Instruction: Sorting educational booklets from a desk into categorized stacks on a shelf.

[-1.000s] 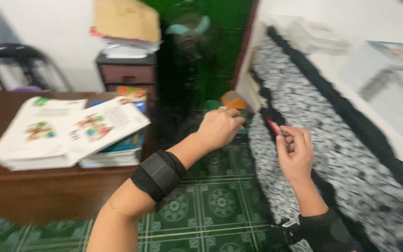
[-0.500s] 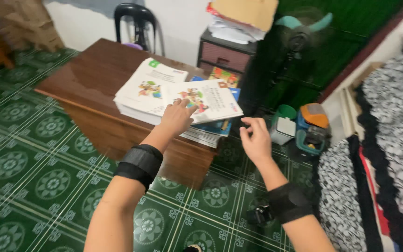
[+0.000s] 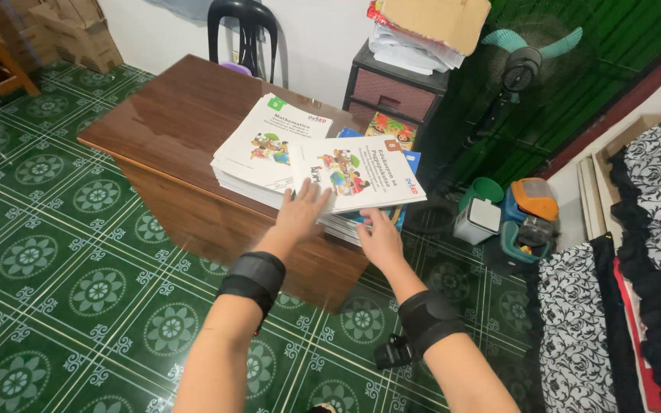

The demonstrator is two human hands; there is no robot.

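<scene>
At the near right corner of the worktop (image 3: 185, 122), two stacks of workbooks are placed. The right-hand stack (image 3: 357, 183) overhangs the worktop's near edge, its long axis angled toward the far right. The left hand (image 3: 302, 214) is laid flat on this stack's near edge, fingers spread apart. The right hand (image 3: 379, 239) is set beneath the overhang, fingers loosely open. The left-hand stack (image 3: 269, 145) is overlapped by it. Bare worktop is left toward the far left corner.

- The tabletop (image 3: 170, 115) lies bare left of the book stacks (image 3: 300, 164); a hand could pass there.
- Right of them, a drawer unit (image 3: 392, 88), fan (image 3: 525, 65) and floor clutter (image 3: 525, 218) crowd the way.
</scene>
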